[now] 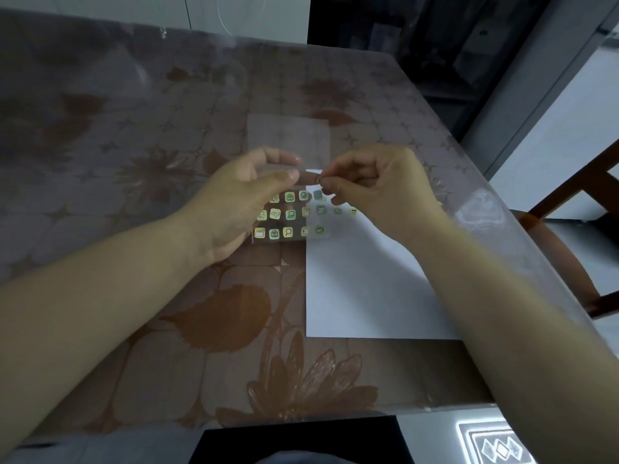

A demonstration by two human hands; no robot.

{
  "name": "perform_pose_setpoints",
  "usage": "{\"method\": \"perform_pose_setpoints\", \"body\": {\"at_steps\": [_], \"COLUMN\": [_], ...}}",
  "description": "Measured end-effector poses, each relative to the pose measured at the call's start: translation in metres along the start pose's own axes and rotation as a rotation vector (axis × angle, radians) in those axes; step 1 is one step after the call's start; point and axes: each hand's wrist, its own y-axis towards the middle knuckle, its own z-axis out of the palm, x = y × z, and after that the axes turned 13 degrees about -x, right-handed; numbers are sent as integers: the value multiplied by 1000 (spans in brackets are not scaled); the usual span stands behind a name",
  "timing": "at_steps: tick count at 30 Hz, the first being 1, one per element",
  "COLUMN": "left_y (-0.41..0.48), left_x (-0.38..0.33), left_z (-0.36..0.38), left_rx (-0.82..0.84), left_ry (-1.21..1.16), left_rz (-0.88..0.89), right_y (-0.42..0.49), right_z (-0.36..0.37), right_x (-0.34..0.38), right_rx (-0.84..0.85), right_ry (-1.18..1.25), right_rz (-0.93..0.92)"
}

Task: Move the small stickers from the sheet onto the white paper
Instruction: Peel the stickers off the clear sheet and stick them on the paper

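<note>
A clear sticker sheet [283,222] with several small green and yellow icon stickers is held above the table by my left hand [234,202], thumb on top near its upper edge. My right hand [378,185] pinches a small sticker [320,180] between thumb and forefinger at the sheet's upper right corner. The white paper [361,289] lies flat on the table under and right of the sheet. A few small stickers [338,211] show over the paper's upper left; I cannot tell whether they sit on the paper or on the sheet.
The table [134,162] carries a brown floral cloth under clear plastic. A second clear sheet [288,135] lies flat beyond my hands. A wooden chair [576,212] stands past the table's right edge.
</note>
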Motion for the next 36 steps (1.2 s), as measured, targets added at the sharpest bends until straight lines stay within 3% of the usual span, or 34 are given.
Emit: {"method": "perform_pose_setpoints", "body": {"at_steps": [2,6,10,36], "left_y": [1,5,6,4], "left_x": [0,4,5,3], "left_z": [-1,-6,-6,-6], "left_rx": [-7,-45,-44,-82], "left_ry": [45,99,112,114], "left_rz": [36,67,72,76], "right_y": [6,20,20,24], "right_z": [-16,-72,-88,-66], "right_x": [2,-15,-32,-39], "right_rx": [27,37,259,192], "right_ry": [-63,-194,-394,-440], "right_rz": [32,274,464,519]}}
